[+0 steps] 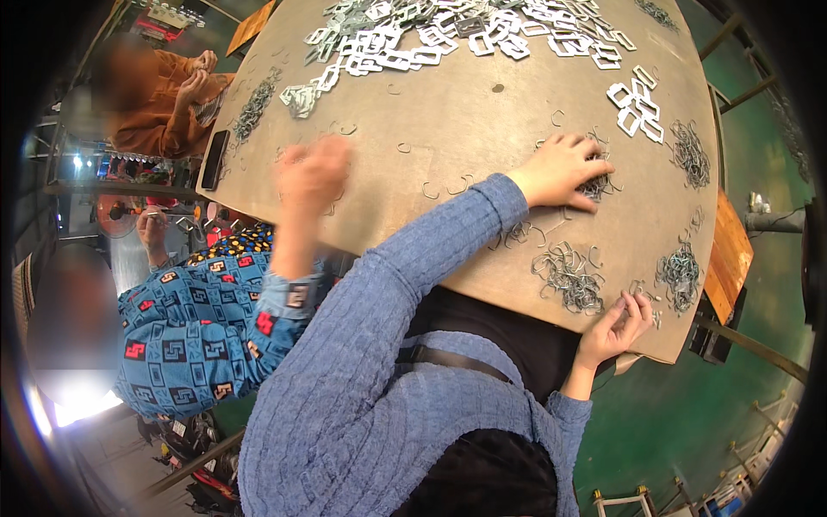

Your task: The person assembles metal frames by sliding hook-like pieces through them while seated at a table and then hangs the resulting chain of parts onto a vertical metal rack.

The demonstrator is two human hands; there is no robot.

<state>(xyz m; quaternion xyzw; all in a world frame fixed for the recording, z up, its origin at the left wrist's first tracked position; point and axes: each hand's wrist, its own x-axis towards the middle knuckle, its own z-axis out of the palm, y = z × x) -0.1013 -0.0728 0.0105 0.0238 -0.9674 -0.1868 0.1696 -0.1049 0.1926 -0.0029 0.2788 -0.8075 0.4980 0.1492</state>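
Resting on a heap of thin, curved wire hooks, the left hand has its fingers spread; the right hand curls at the smooth tan tabletop's near edge, whether gripping anything I cannot tell. Bare surface stretches beyond, toward flat, pierced metal plates.

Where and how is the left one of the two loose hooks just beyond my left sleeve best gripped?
Probably pinch the hook by its bend, from above, coming from the far side: it is thin, curved wire, seemingly lying flat, with bare table beyond it, while the left sleeve lies close on the near side.
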